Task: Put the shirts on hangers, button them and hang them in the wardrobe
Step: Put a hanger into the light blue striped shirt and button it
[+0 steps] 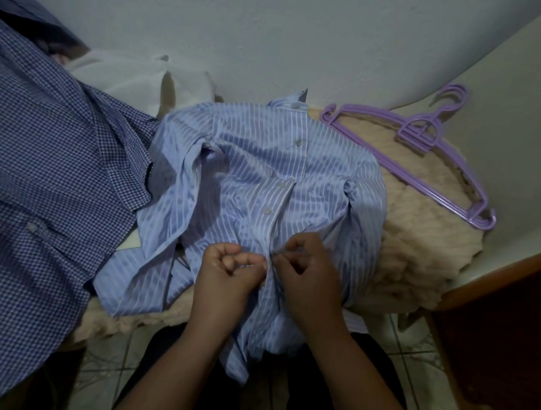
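A light blue striped shirt (249, 175) lies front up on a beige fluffy blanket (420, 250), its upper buttons fastened. My left hand (227, 271) and my right hand (309, 267) meet at the placket low on the shirt, and each pinches the fabric there with curled fingers. A dark blue checked shirt (36, 183) spreads over the left side. Purple plastic hangers (420, 138) lie stacked on the blanket at the back right, apart from both hands.
A white garment (134, 82) is bunched against the pale wall behind the shirts. A brown wooden furniture edge (505, 278) runs along the right. Tiled floor (414, 355) shows below the blanket near my legs.
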A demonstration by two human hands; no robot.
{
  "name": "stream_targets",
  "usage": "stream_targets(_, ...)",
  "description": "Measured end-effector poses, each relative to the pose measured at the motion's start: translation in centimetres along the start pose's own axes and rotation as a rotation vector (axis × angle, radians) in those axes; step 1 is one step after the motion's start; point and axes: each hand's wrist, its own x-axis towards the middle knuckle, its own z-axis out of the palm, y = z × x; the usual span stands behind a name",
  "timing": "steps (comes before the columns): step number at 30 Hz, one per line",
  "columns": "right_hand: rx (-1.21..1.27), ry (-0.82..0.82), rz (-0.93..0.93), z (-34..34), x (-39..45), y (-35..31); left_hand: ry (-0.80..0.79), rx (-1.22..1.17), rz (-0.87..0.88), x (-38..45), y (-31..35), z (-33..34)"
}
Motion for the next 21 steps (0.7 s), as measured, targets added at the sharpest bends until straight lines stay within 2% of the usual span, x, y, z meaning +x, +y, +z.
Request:
stream_targets(3,-0.159,-0.036,-0.156,0.0,-0.2,0.0,0.002,-0.012,0.010,0.1,0.1,0.2)
stream_targets(5,-0.208,-0.088,-0.194,-0.2,-0.2,0.0,-0.001,-0.003,0.011,0.2,0.0,0.3)
stream_targets(9,-0.230,-0.230,-0.135,-0.3,0.0,-0.2,0.016,0.028,0.033,0.3,-0.4,0.3)
stream_targets(15,-0.209,-0.168,-0.081,-0.1,0.8,0.2,0.012,0.170,0.097,-0.5,-0.5,0.3)
stream_targets(21,-0.162,-0.196,-0.119,-0.3,1.3,0.9,0.007,0.222,0.001,0.4,0.1,-0.3)
